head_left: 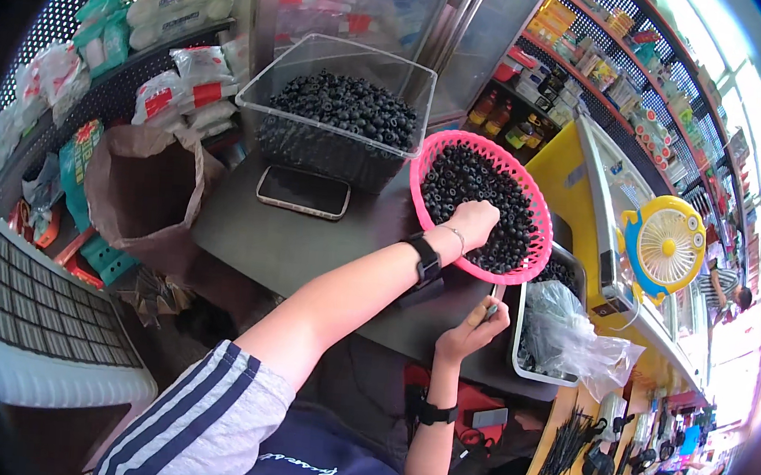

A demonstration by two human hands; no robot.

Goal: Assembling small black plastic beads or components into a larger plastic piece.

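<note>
L hand (472,224) in 1 pink bskt (533,268); 1 clr tub (338,149).

White cursive lettering (298,466) runs across the dark navy cloth shirt front (331,444). Print marks the tall teal-green plastic packet (79,172) at left and the translucent plastic-wrapped white stack (180,10) above, too small to read.

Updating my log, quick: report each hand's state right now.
Left hand: fingers curled, over the black pieces in the pink basket; whether it grips any cannot be told.
Right hand: closed, holding a slim pale object.
</note>
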